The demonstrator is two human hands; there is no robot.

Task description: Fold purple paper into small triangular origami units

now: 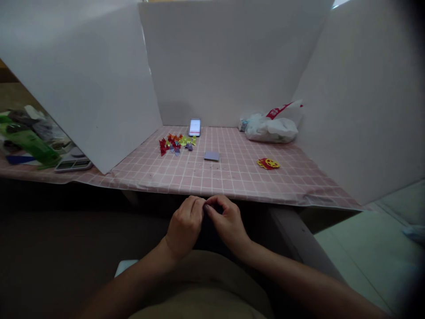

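Note:
Just in front of the table's near edge, my left hand (186, 223) and my right hand (229, 223) meet fingertip to fingertip. The left fingers are curled closed. Thumb and index finger of the right are pinched against them. Whatever sits between the fingertips is hidden or too small to name. Beyond them on the table lies a stack of lilac paper squares (211, 156). Farther left is a cluster of small folded paper pieces (172, 143) in red, orange, yellow and lilac. To the right rest some flat yellow and red cut-out shapes (268, 164).
A lit phone (195, 127) stands upright behind the folded pieces. White panels (229, 62) enclose the pink checked table (232, 177) on three sides. A white plastic bag (272, 128) sits back right. Outside the left panel are a kitchen scale (73, 165) and a green bottle (29, 139).

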